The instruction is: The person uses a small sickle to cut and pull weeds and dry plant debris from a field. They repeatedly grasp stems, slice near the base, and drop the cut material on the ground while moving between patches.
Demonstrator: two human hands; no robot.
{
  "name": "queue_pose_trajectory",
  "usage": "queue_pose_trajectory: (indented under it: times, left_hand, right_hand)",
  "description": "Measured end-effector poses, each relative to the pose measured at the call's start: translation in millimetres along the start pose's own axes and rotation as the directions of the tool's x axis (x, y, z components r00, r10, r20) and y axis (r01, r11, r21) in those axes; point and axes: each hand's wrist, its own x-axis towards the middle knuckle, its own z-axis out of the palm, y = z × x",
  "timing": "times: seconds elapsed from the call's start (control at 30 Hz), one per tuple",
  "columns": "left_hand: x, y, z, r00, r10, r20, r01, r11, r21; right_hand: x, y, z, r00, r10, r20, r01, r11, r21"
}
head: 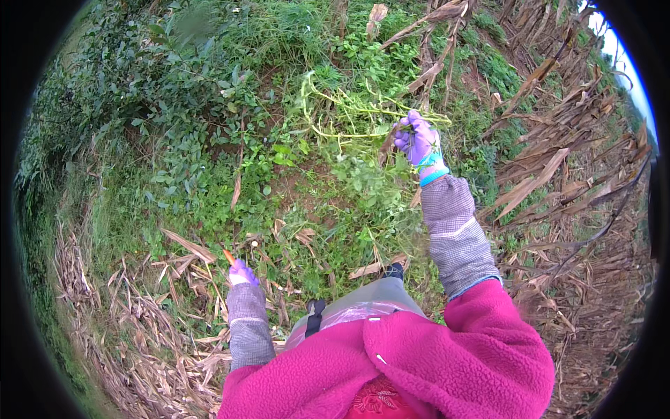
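Observation:
My right hand [417,139], in a purple glove with a turquoise cuff, is closed around a bunch of green plant stems [356,112]. The long stems stretch to the left over the weeds, and leafy parts hang below the hand. Low at the left, my left hand [243,273], also in a purple glove, grips the orange handle [229,256] of a tool. Its thin dark far end is hard to make out among the leaves, so its kind cannot be told.
Dense leafy bushes [183,99] grow at the upper left. Dry corn stalks [549,157] lean along the right side. Dry corn leaves [146,335] cover the ground at the lower left. Low green weeds [314,251] and patches of bare soil lie before me.

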Motion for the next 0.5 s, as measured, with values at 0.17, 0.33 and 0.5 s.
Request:
queue_pose_trajectory:
  times: [0.17,0.33,0.5]
  left_hand:
    - [-146,54,108,0.757,0.61,0.233,-0.635,0.772,0.041]
    - [-156,22,162,0.071,0.826,0.559,-0.995,0.018,0.1]
    - [-39,-33,121,0.822,0.291,0.489,-0.565,0.32,0.76]
  right_hand:
    - [-45,53,34,1.0,-0.003,-0.004,0.004,0.997,0.082]
    - [-104,68,60,0.994,-0.11,0.021,0.11,0.994,0.012]
    - [-102,80,49,0.922,-0.383,0.048,0.384,0.895,-0.228]
